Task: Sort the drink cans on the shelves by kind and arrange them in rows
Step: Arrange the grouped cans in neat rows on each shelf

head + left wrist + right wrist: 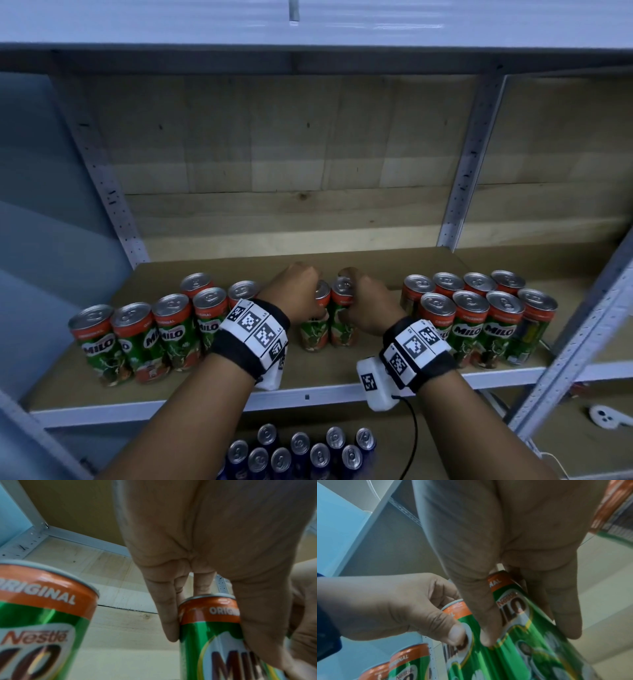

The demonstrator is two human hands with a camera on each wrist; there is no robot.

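Observation:
Two green Milo cans with orange tops stand side by side in the middle of the wooden shelf. My left hand grips the left can from above; in the left wrist view that can sits between fingers and thumb. My right hand grips the right can, which the right wrist view shows as a can held near its top. A group of Milo cans stands at the left and a two-row block of Milo cans at the right.
Several blue cans with silver tops stand on the shelf below. A white controller-like object lies low at the right. Grey metal uprights frame the bay. Bare shelf board lies behind the cans.

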